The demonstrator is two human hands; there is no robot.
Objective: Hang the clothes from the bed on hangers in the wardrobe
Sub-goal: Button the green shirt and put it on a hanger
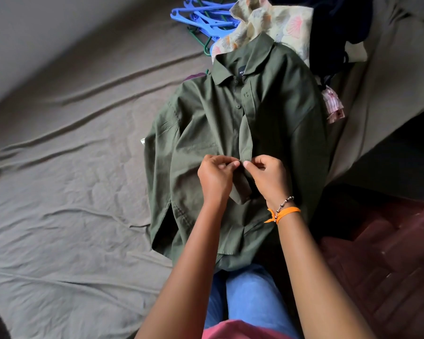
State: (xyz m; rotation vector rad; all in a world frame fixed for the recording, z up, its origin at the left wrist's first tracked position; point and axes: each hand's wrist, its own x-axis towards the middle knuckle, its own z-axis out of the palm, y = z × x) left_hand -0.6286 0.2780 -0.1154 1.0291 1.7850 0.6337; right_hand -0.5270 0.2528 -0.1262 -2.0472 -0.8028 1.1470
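Observation:
An olive green shirt [274, 113] lies flat on the bed, collar pointing away from me, its lower hem hanging over the bed's edge by my knee. My left hand [214, 176] and my right hand [267, 176] meet at the middle of the shirt's front placket, each pinching one edge of it between thumb and fingers. The buttons above my hands look fastened. Blue and green plastic hangers [203, 19] lie in a heap on the bed beyond the collar.
A floral patterned garment [272, 19] and a dark garment [338, 33] lie behind the green shirt, with a pink striped piece [333, 105] at its right. The grey bedsheet [71, 167] spreads wrinkled to the left. Dark red floor [389, 265] is at the right.

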